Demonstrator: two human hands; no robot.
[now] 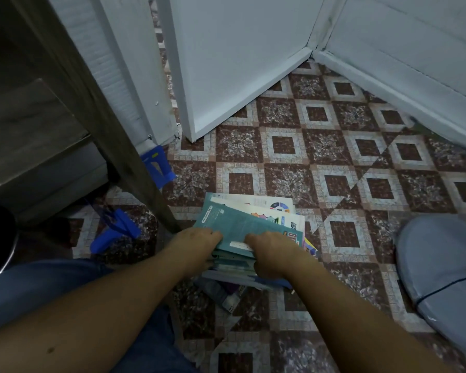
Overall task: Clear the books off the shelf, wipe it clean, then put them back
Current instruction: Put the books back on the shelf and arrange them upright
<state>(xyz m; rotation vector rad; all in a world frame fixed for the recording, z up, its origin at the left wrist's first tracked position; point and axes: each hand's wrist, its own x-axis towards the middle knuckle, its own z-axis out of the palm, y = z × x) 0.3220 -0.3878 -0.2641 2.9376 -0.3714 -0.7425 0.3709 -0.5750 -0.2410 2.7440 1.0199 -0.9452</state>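
Reaching forward and down, both forearms are extended to the stack of books (242,227) on the tiled floor (342,162). Its near edge is gripped by the left hand (197,242) and right hand (271,253), fingers (250,238) curled round teal covers. The wooden shelf (24,122) is seen beyond, left.

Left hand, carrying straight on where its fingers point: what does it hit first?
The topmost teal book; the fingertips of the left hand touch its near-left edge, so nothing lies between.
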